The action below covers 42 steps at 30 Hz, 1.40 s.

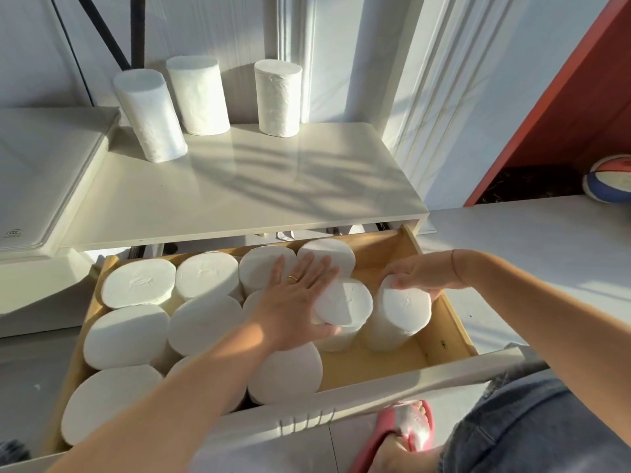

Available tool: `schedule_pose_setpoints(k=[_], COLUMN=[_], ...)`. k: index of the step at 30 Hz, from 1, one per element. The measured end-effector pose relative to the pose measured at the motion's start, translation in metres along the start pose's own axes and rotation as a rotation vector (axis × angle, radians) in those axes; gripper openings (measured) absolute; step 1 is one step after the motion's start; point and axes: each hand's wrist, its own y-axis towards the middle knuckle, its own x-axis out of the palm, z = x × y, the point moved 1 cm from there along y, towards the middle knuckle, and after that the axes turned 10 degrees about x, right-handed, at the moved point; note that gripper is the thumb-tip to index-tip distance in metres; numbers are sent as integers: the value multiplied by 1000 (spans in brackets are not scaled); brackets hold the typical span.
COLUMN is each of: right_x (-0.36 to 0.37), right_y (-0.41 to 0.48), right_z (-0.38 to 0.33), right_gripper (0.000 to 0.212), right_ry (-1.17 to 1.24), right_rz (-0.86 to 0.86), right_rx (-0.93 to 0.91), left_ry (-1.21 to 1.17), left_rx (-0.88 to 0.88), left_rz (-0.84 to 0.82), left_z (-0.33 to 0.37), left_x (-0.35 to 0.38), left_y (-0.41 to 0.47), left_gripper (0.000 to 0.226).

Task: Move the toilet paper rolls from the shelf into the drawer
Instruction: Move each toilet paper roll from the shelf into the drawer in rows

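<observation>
Three toilet paper rolls (201,95) stand upright on the shelf (273,186), ahead of both hands. The right grip (421,273) holds the top of one upright roll (399,312) in the drawer (454,322); the left grip (297,302) lies flat and wide on the neighbour roll (348,305), so it seems nearer and free.

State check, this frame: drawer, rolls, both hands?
Drawer: open, mostly filled with upright rolls.
Shelf rolls: three, standing, not yet moved.
Left hand: flat, fingers straight, resting on roll tops.
Tilted roll: leaning, under left hand's edge.
Right roll: in drawer, gripped at top.
Right hand: curled round right roll.
</observation>
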Motion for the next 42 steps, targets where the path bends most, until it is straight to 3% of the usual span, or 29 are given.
schedule_pose_setpoints(k=[6, 13, 19, 23, 28, 33, 35, 42], right_x=[36, 62, 69, 74, 79, 88, 90, 99], right_y=[-16, -13, -11, -12, -15, -13, -13, -15], right_z=[22, 22, 17, 12, 9, -1, -2, -7], right_gripper=[37, 44, 52, 49, 48, 50, 50, 49], right_ry=[197, 484, 549, 526, 558, 597, 614, 636], right_rz=[-266, -394, -400, -349, -348, -350, -350, -279], right_rx=[50, 45, 80, 108, 104, 84, 87, 80], left_ry=[10, 29, 32, 49, 145, -17, -84, -22], left_rx=[25, -8, -48, -29, -65, -18, 11, 63], left_rz=[-12, -10, 1, -62, -38, -51, -78, -118], left_z=[-3, -9, -10, -11, -7, -11, -17, -19], left_x=[-3, -3, -4, -7, -6, -9, -10, -10], left_y=[3, 0, -1, -1, 0, -1, -2, -4], left_gripper=[96, 84, 82, 104, 69, 73, 91, 93])
